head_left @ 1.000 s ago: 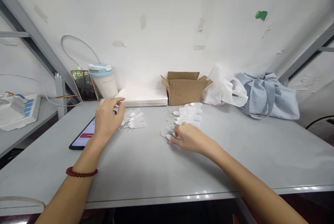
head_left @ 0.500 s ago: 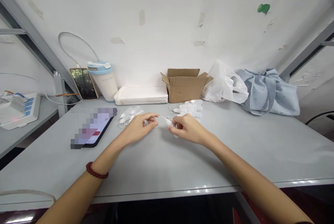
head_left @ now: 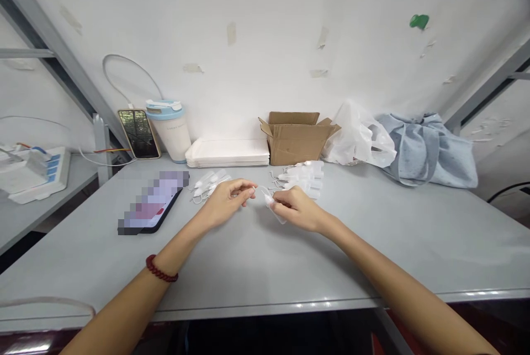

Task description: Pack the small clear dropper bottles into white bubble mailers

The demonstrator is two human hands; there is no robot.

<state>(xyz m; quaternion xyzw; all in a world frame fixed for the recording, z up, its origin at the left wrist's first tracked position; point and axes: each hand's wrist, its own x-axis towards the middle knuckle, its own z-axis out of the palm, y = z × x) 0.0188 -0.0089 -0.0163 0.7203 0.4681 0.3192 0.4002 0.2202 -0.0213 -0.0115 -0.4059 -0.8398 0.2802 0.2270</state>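
While the grey table (head_left: 256,266) spreads beneath both forearms, the right hand (head_left: 296,210) is curled narrowly around a small white plastic piece (head_left: 269,199), held just above the tabletop in front of a left heap (head_left: 207,184) and a right heap (head_left: 302,174) of like pieces. The left hand (head_left: 226,203) has thumb and forefinger pinched nearly together at the piece's thin tip. Whether they touch it is hard to tell, and the right fingers hide much of the piece.

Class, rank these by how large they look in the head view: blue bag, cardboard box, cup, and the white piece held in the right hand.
1. blue bag
2. cardboard box
3. cup
4. white piece, pinched in the right hand; nearer the camera, yet plainly smallest.
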